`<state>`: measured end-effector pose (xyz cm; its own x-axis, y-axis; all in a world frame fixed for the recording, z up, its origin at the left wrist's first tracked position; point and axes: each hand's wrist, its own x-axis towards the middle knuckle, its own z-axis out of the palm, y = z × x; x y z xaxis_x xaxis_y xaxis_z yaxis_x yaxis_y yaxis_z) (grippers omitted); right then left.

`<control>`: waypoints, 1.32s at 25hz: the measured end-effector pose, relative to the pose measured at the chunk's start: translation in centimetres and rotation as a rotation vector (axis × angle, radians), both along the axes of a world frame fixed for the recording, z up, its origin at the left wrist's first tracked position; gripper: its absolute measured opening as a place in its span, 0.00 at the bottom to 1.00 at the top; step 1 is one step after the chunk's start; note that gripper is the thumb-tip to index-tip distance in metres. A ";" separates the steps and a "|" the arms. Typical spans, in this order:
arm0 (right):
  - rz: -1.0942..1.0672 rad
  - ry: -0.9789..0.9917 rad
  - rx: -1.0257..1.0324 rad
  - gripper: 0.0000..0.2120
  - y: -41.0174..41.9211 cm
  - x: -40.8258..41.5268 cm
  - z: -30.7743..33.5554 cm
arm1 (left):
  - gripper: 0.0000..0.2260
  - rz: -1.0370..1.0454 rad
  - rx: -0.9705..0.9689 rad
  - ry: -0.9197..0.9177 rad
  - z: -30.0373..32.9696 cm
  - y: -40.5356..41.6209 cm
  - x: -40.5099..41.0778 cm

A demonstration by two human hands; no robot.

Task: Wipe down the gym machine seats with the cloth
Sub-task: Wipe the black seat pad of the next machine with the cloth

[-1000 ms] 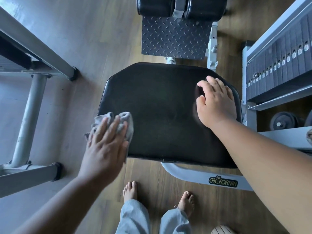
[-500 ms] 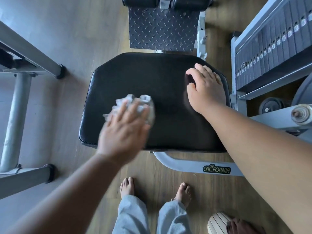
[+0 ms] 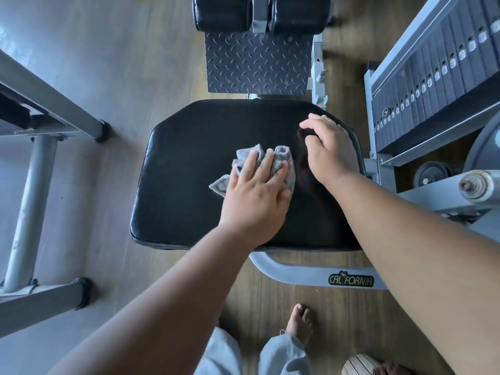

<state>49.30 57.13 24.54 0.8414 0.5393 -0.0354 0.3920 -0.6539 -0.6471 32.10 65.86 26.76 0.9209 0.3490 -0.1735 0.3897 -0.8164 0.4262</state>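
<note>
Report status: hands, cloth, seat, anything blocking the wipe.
Left hand flat on cloth, mid-seat. Right hand resting on seat's right edge, directly beside cloth, in the wipe's path.

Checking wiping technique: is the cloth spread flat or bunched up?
Bunched up: the grey cloth shows rolled folds beyond the left hand pressing it onto the seat.

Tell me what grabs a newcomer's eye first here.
The wide black padded vinyl seat fills the centre of the frame. The left hand presses a crumpled grey terry cloth flat near its middle, while the right hand rests on the seat's right edge. A grey weight stack stands at right.
</note>
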 end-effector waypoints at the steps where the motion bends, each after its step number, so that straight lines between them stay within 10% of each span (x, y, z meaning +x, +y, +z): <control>1: -0.036 0.022 0.082 0.18 -0.2 -0.2 0.8 | 0.22 0.067 -0.159 -0.094 1.1 1.2 -0.8; 4: 0.090 -0.125 0.145 0.17 -0.1 -3.8 2.8 | 0.20 0.446 -0.109 -0.248 2.2 8.2 -4.5; 7: 0.430 -0.182 -0.226 0.25 1.9 -11.8 2.6 | 0.25 0.587 0.052 0.159 1.4 13.8 -7.1; 12: 0.252 -0.202 -0.530 0.27 6.6 -8.1 0.5 | 0.27 0.590 0.045 0.105 -0.8 13.5 -7.5; 18: 0.773 -0.235 -0.375 0.24 18.7 -7.4 0.0 | 0.30 0.604 0.021 0.080 -0.7 13.6 -7.8; 22: 0.545 -0.205 -0.425 0.26 20.7 -8.1 -0.3 | 0.32 0.617 0.019 0.059 -1.3 13.8 -7.8; 26: 0.776 -0.221 -0.377 0.24 18.9 -7.1 0.8 | 0.31 0.611 0.024 0.062 -1.5 13.9 -7.8; 33: -0.112 -0.134 -0.637 0.25 2.6 0.4 0.4 | 0.30 0.637 0.018 0.053 -1.5 13.8 -7.6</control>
